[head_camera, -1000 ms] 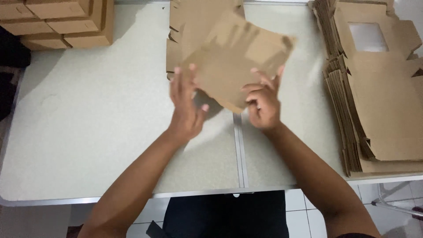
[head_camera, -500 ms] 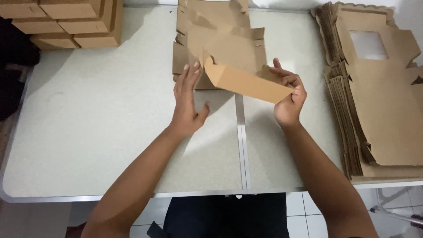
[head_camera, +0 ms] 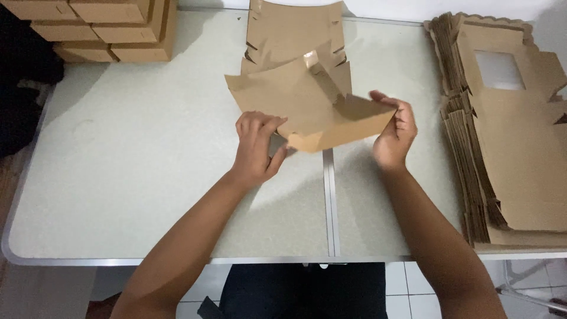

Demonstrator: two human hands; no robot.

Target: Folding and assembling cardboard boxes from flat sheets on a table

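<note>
Brown cardboard box blank (head_camera: 307, 106) held above mid tabletop (head_camera: 136, 177), half folded, one panel tilted up toward the camera, a bent flap along its lower right edge. Left hand (head_camera: 257, 147) at the blank's lower left edge, grip closed on the card, fingers curled over the edge, thumb underneath as far as visible. Right hand (head_camera: 394, 131) at the lower right corner, grip narrow, fingertips pressed against the folded side wall, palm facing left. Hard to tell whether the right thumb pinches the card or just rests behind it, hidden by the panel. Directly behind the held blank, a second flat blank (head_camera: 295, 29) lying on the tabletop near the far edge, notched tabs visible on both sides. At right, a tall stack of flat blanks (head_camera: 508, 147), top one with a clear window cutout (head_camera: 499, 70), stack overhanging the tabletop's right edge. At far left corner, stacked folded boxes (head_camera: 100, 29), well apart from both hands. Metal seam (head_camera: 329, 201) running down the tabletop between the forearms. White tiled floor (head_camera: 437, 283) below the near edge.
</note>
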